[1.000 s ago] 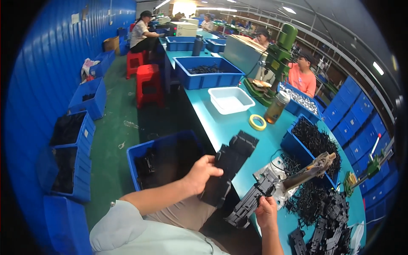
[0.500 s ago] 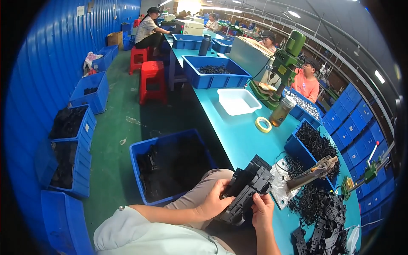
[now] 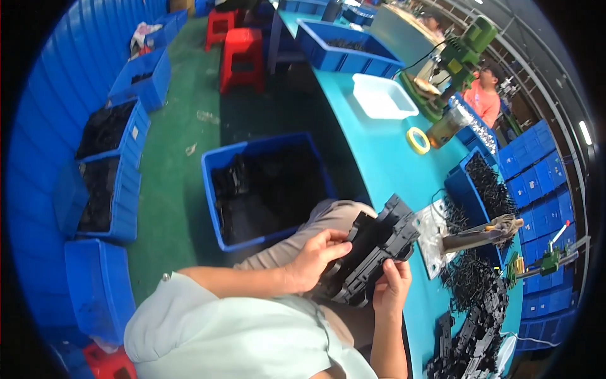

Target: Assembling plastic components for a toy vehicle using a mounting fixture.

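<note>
Both hands hold a bundle of long black moulded plastic parts (image 3: 374, 262) over my lap, beside the table edge. My left hand (image 3: 319, 259) grips the left side, thumb on top and fingers bent round it. On the right side, near the lower edge, my right hand (image 3: 392, 285) pinches the parts with the thumb up front. How many pieces are in the bundle, I cannot tell. A pile of similar black parts (image 3: 473, 341) lies on the table to the right, with thin black pieces (image 3: 467, 281) heaped just beyond it.
A blue bin (image 3: 218, 218) of black parts stands on the floor left of my knee. On the turquoise table (image 3: 353, 145) are a white tray (image 3: 382, 98), yellow tape roll (image 3: 418, 140), bottle (image 3: 449, 126), green press (image 3: 464, 60) and a taped post (image 3: 470, 239). A person (image 3: 486, 95) sits opposite.
The view has tipped downward, so table and bins sit higher in the picture. Both hands keep hold of the black parts, with little shift in their grip.
</note>
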A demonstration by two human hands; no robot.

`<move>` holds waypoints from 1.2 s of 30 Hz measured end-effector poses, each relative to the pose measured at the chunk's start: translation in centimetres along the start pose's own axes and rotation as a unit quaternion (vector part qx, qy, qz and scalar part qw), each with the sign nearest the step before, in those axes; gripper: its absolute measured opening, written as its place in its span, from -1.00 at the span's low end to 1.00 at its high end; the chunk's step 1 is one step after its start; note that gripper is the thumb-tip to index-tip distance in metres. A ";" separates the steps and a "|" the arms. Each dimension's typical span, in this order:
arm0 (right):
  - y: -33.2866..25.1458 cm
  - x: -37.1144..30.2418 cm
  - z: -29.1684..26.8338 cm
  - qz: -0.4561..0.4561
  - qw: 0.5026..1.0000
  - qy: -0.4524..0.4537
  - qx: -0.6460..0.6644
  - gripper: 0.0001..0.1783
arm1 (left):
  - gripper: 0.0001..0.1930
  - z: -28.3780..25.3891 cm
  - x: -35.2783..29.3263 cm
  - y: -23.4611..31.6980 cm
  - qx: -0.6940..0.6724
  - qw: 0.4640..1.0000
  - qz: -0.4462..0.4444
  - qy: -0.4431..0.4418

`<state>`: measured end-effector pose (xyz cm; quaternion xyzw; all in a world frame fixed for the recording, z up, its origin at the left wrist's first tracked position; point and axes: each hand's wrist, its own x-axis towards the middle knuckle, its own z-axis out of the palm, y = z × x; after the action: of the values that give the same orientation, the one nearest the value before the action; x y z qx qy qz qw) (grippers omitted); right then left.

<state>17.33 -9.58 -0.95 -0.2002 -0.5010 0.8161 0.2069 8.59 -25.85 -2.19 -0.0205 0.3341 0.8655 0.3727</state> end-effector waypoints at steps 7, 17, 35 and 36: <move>1.2 -1.7 1.0 -0.037 0.999 -0.014 -0.009 -0.67 | -0.82 -1.8 -1.3 -0.3 -0.073 0.997 -0.037 0.000; 1.3 -1.6 2.5 -0.028 0.997 -0.076 -0.016 -0.74 | -0.82 -2.9 -0.7 0.8 -0.003 0.998 0.053 0.032; 5.7 3.8 14.0 -0.042 0.930 -0.182 -0.318 -0.54 | -0.53 -9.6 0.4 8.4 0.040 0.991 0.091 0.089; 5.2 4.8 13.4 -0.088 0.904 -0.192 -0.373 -0.48 | -0.52 -10.7 1.4 9.2 0.012 0.985 0.111 0.133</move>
<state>5.46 -18.97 -0.62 -0.0576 -0.8144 0.5708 0.0877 -0.71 -35.93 -5.75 -0.0936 0.3916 0.8869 0.2265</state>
